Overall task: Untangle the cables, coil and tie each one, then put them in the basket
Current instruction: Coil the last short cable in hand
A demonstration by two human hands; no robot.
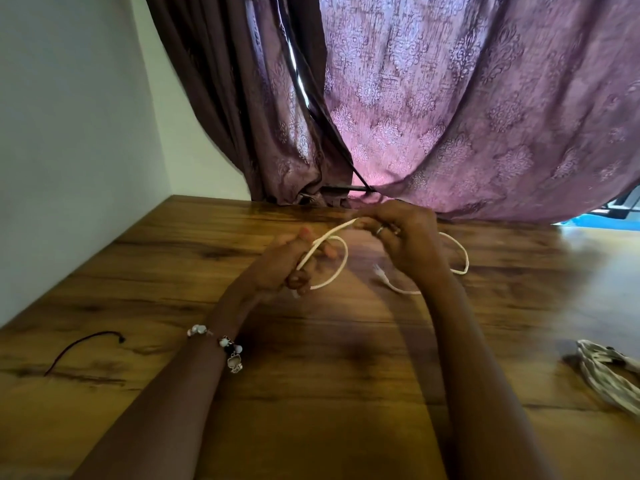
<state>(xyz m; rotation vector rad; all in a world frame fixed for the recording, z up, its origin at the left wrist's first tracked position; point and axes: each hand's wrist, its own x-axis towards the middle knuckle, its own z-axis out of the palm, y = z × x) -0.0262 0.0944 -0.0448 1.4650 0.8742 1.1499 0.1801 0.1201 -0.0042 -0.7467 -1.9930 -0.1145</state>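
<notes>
White cable (341,271) held above the wooden counter (346,358), stretched between both hands: left hand (291,265) with fingers clamped on a loop, right hand (401,237) with fingers pinched on the strand's upper end. Beyond the right hand, the cable's remainder trails onto the counter. Left of the cable, well apart, lies a dark cord (83,351); right, a striped bundle (609,375).

White cable (341,268) looped, lifted above table, dark cable (83,348) lying far left

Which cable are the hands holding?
The white cable, held up between both hands. The dark cable lies untouched at the table's left.
</notes>
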